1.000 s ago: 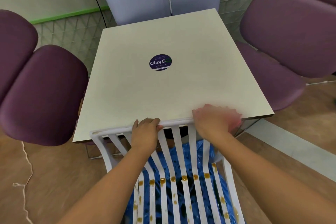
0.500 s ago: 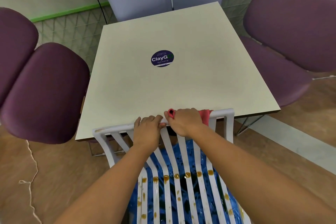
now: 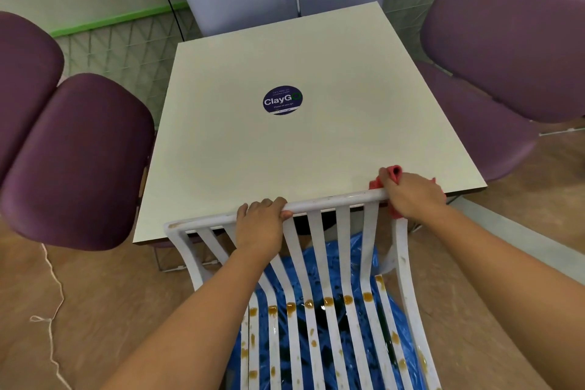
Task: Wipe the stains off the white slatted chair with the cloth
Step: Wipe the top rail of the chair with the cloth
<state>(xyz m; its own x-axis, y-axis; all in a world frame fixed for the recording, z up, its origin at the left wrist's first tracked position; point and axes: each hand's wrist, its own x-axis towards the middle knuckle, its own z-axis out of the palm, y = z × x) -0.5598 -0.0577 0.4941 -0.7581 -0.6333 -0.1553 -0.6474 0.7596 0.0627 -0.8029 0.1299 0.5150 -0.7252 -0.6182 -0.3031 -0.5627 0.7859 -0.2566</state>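
Slid out along the top rail — right hand clenched on cloth, left hand clamping rail — brown stains below both grips unwiped.

The slatted chair is white, dotted with amber-brown stains across its slats. Blue plastic sheeting shows between them. The cloth is pinkish red. The desk is plain cream with a round navy sticker lettered white. 2 purple padded chairs flank it.
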